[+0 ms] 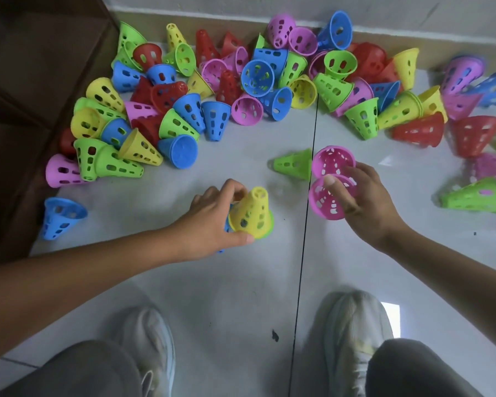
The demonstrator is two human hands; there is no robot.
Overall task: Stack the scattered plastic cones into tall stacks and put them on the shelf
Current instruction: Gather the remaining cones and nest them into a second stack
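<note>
I see my left hand (212, 222) curled round a short stack topped by a yellow cone (252, 210), upright on the floor (241, 296). My right hand (355, 196) pinches two pink cones (331, 181), the scattered pile (241, 81) lying well beyond both hands.

Both forearms are bare right up to where they leave the view, so no sleeves showing, and nothing on the wrists either: no watch, no band, no rings that I can make out on the left hand (212, 216) or the right hand (361, 202). Legs are in plain grey trousers (78, 371), kind of a soft matte fabric, no pattern. Feet are in pale off-white sneakers (352, 330) with a mesh-looking upper and white laces, a faint yellowish tint on the right one. The left shoe (152, 339) looks a bit blurred.
</note>
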